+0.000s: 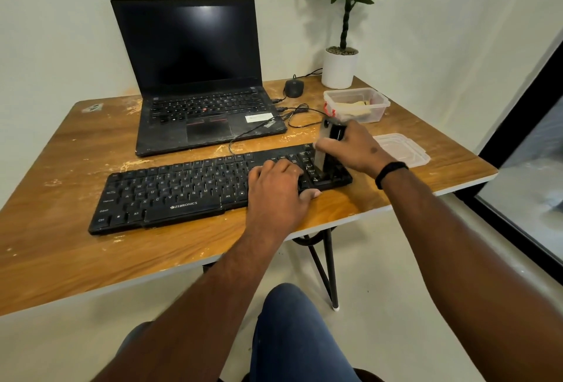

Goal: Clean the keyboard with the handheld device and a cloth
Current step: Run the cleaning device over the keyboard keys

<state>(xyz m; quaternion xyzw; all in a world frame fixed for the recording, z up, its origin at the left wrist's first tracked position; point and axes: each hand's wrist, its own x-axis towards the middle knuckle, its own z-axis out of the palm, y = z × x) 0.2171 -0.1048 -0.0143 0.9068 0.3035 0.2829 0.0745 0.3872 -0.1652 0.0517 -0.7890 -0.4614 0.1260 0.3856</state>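
Observation:
A black keyboard (pixel 170 192) lies across the front of the wooden table (pixel 61 256). My left hand (pixel 275 189) rests flat on its right half, fingers spread over the keys and thumb at the front edge. My right hand (pixel 355 147) grips an upright black and grey handheld device (pixel 327 144), whose lower end stands on the number pad at the keyboard's right end. A beige cloth (pixel 356 106) lies inside a clear plastic box (pixel 380 107) behind my right hand.
An open black laptop (pixel 195 83) stands behind the keyboard, with cables (pixel 292 119) running from its right side. A black mouse (pixel 294 87) and a potted plant (pixel 339 67) sit at the back right. The box's clear lid (pixel 405 148) lies near the right edge.

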